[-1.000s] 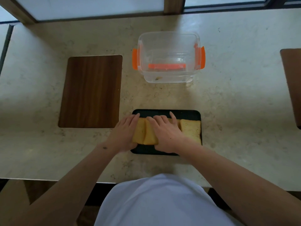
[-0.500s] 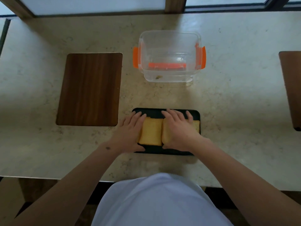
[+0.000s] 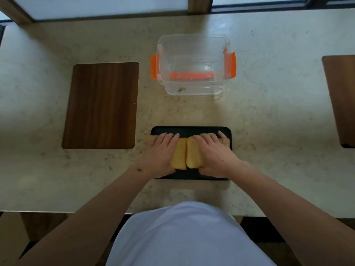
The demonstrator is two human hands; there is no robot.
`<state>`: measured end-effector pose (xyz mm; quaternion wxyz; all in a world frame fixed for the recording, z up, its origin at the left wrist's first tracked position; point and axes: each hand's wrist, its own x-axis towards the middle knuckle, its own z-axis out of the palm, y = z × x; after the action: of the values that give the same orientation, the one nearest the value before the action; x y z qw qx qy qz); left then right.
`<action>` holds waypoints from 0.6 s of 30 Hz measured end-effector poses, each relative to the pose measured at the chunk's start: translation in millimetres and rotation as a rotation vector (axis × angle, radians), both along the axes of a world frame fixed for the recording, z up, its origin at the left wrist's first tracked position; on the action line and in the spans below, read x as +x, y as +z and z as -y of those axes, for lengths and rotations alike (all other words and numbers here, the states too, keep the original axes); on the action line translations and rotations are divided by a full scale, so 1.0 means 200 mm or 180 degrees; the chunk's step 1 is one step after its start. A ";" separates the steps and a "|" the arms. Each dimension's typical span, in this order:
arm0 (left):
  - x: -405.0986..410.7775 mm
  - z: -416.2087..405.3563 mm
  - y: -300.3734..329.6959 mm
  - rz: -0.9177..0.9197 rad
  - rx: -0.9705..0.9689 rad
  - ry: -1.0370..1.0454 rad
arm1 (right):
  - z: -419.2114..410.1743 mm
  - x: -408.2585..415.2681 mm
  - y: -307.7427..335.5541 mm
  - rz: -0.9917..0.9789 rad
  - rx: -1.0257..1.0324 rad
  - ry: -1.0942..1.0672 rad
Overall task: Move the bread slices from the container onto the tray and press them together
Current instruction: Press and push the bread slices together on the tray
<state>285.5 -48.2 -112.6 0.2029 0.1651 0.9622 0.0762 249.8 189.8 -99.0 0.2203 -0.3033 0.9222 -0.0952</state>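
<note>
A black tray (image 3: 192, 129) lies on the counter right in front of me with yellow bread slices in a row on it. Two slices (image 3: 179, 154) (image 3: 193, 154) show in the middle, touching side by side. My left hand (image 3: 160, 154) lies palm down over the left slices, its thumb at their near edge. My right hand (image 3: 215, 153) covers the right slices the same way. Slice corners peek out beyond each hand. The clear container (image 3: 192, 45) with orange clips stands behind the tray and holds only a crumb (image 3: 181, 89).
A dark wooden board (image 3: 101, 105) is set into the counter to the left of the tray. Another wooden board (image 3: 342, 98) sits at the right edge. A window frame runs along the back. The counter's front edge is close to my body.
My left hand has slid from the tray's left edge onto the left slices. My right hand has shifted right, and the two middle slices now touch.
</note>
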 end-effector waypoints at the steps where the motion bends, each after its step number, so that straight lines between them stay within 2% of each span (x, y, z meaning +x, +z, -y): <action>1: 0.00 0.00 0.00 -0.0013 -0.0011 -0.0004 | 0.00 0.00 0.00 0.0002 -0.0034 -0.0017; 10: 0.00 0.00 0.00 -0.0056 -0.0048 -0.0017 | 0.01 0.04 0.01 -0.0115 -0.0373 -0.0085; 18: 0.00 -0.01 0.01 0.0015 0.0012 0.0019 | 0.09 0.04 -0.02 0.0038 -0.0296 -0.0074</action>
<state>285.9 -46.5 -110.9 0.2046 0.1624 0.9620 0.0790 257.5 172.3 -103.2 0.2103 -0.3019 0.9189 -0.1422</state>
